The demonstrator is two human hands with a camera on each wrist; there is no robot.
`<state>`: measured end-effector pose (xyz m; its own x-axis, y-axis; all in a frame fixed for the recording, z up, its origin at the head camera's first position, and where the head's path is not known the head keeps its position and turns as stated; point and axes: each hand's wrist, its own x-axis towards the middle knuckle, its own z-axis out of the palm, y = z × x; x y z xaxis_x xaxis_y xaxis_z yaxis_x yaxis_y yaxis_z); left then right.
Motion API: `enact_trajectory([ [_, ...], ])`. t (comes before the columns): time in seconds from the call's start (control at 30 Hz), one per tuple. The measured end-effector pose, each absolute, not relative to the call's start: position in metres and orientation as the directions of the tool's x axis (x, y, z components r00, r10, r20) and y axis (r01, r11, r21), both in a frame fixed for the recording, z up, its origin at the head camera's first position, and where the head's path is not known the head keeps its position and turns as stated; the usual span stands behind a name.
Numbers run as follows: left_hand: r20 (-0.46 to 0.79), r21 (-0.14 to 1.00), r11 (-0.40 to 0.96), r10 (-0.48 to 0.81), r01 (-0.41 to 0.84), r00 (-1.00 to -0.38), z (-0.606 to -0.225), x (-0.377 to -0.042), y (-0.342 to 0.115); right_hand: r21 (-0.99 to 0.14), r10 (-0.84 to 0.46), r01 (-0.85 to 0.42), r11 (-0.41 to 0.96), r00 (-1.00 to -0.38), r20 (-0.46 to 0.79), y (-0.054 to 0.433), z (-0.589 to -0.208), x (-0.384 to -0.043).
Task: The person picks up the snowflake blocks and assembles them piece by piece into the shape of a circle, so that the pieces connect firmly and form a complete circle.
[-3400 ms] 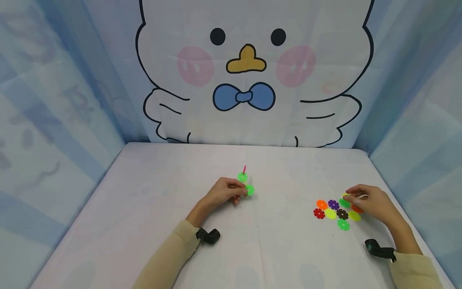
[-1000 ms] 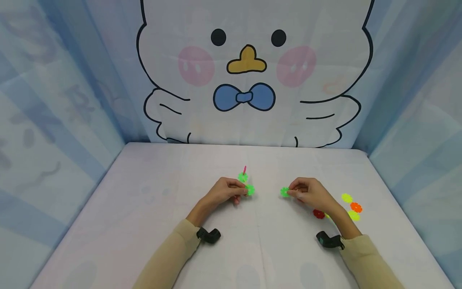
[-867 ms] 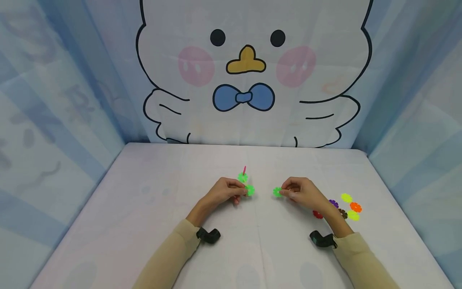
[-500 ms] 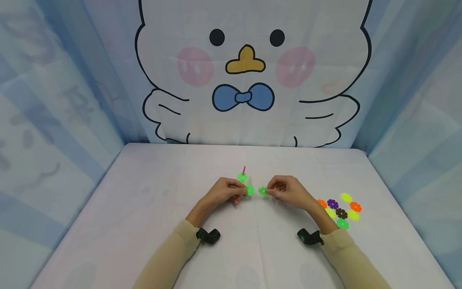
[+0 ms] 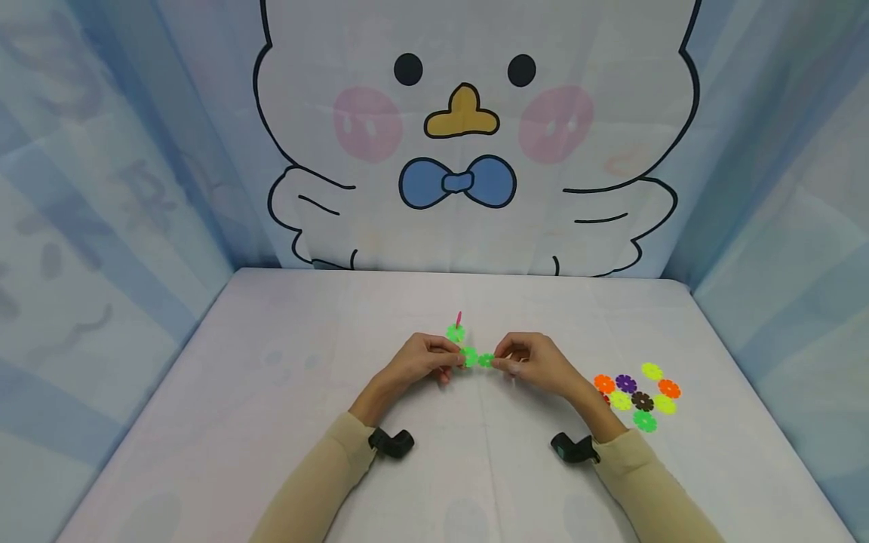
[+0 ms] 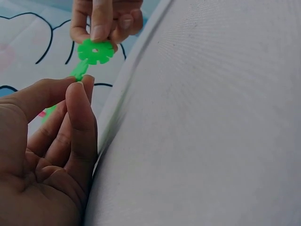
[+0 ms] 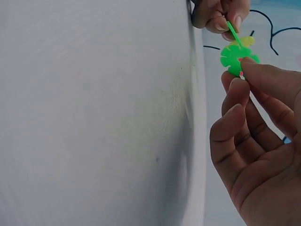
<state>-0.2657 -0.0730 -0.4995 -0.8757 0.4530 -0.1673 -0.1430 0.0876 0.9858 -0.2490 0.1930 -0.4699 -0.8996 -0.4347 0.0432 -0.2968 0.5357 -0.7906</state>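
Note:
My left hand [image 5: 429, 357] pinches a green notched plastic disc [image 5: 470, 357] by its edge. This disc belongs to a small joined piece with another green disc [image 5: 455, 332] and an upright pink disc [image 5: 459, 318] behind it; a bit of a yellow disc [image 7: 245, 41] shows there in the right wrist view. Between thumb and fingertips my right hand [image 5: 534, 363] holds a separate green disc [image 6: 96, 52]. Its rim meets the edge of the left hand's disc, the two standing crosswise, as both wrist views show. My fingertips hide part of each disc.
Loose notched discs lie on the white table [image 5: 326, 317] at the right: orange [image 5: 668, 388], purple [image 5: 626, 384], brown [image 5: 642, 400], green [image 5: 645, 421] and several yellow ones. A red disc [image 5: 606, 399] is mostly hidden by my right forearm. Printed curtains stand around the table.
My right hand has taken a green disc from the loose discs and carried it left, up to the disc in my left hand. The left hand has stayed in place.

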Motion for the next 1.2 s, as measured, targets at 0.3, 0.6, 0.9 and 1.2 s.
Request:
enact_trajectory([
  [0.3,-0.184,0.983,0.088,0.442,-0.162,-0.878,-0.498,-0.265,-0.074,-0.763,-0.441,-0.341,0.549,-0.894,0.082,0.190,-0.469,-0.247],
  [0.6,-0.169,0.986,0.087,0.447,-0.146,-0.878,-0.499,-0.265,-0.075,-0.705,-0.428,-0.396,0.588,-0.892,0.145,0.183,-0.469,-0.242],
  [0.9,-0.168,0.986,0.074,0.443,-0.151,-0.881,-0.499,-0.265,-0.073,-0.676,-0.441,-0.465,0.572,-0.869,0.224,0.175,-0.469,-0.239],
  [1.2,-0.170,0.986,0.072,0.434,-0.154,-0.885,-0.499,-0.265,-0.075,-0.711,-0.422,-0.461,0.530,-0.871,0.250,0.171,-0.471,-0.237],
])
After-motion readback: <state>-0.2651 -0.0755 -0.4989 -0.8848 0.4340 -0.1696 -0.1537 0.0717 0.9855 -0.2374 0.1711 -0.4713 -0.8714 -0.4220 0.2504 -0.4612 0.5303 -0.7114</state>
